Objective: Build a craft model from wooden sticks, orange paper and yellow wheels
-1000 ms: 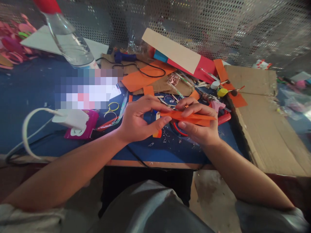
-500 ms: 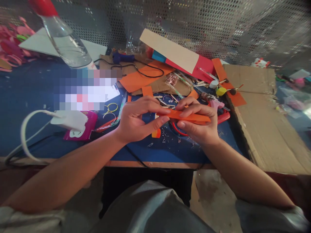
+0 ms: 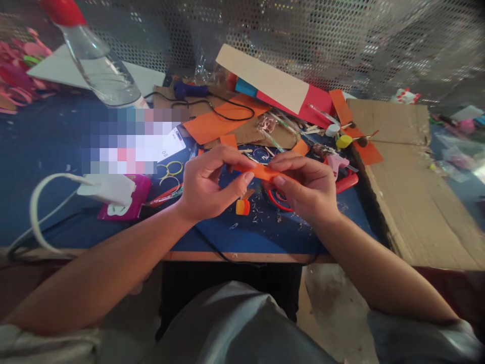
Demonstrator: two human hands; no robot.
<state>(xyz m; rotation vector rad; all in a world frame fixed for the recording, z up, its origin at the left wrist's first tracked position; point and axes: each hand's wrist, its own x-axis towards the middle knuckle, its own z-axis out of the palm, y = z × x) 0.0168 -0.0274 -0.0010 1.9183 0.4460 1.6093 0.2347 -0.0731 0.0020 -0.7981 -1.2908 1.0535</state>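
Note:
Both hands pinch a narrow orange paper strip (image 3: 262,172) above the blue table (image 3: 49,146). My left hand (image 3: 206,184) grips its left end between thumb and fingers. My right hand (image 3: 306,184) covers most of the right part, fingers closed over it. Only a short stretch of the strip shows between the two hands. Under my right hand lie red-handled scissors (image 3: 343,183). A small orange and yellow piece (image 3: 242,207) rests on the table below the strip.
A clear bottle with a red cap (image 3: 96,63) stands at the back left. A white charger with cable (image 3: 106,188) lies left. Orange paper sheets (image 3: 215,124), a tan and red card (image 3: 273,83) and scraps crowd the middle. Cardboard (image 3: 401,167) covers the right side.
The strip's long right end, sticking out past my right hand before, is now gathered under that hand. Both hands have shifted slightly up and left.

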